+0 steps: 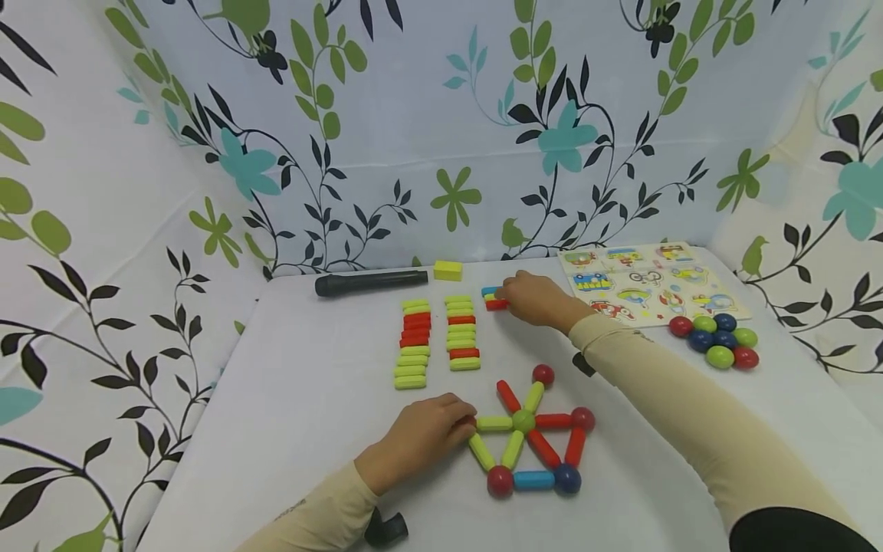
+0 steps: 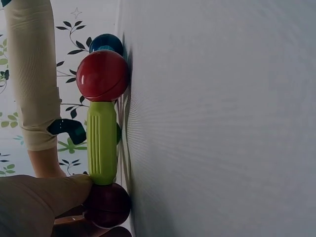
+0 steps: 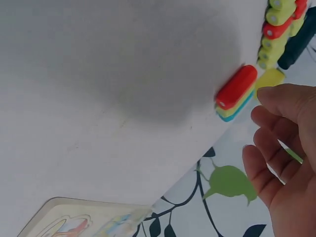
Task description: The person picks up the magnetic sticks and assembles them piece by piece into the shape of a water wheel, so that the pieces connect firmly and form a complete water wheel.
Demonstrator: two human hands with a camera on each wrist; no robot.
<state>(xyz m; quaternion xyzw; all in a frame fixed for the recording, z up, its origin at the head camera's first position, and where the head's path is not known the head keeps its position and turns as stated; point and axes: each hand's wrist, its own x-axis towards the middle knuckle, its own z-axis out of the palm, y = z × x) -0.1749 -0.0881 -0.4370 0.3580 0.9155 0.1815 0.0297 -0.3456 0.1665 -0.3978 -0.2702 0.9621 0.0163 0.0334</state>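
My left hand pinches a dark red ball at the left corner of a flat figure made of magnetic sticks and balls. A lime stick runs from that ball to another red ball. At the figure's middle sits a green ball; a blue ball marks its lower right corner. My right hand is beside a short row of sticks at the back, with a red stick nearest. In the right wrist view its fingers are loosely bent, with nothing between them.
Two columns of lime and red sticks lie left of my right hand. Behind them are a black microphone-like cylinder and a yellow block. A picture board and a cluster of coloured balls occupy the right side.
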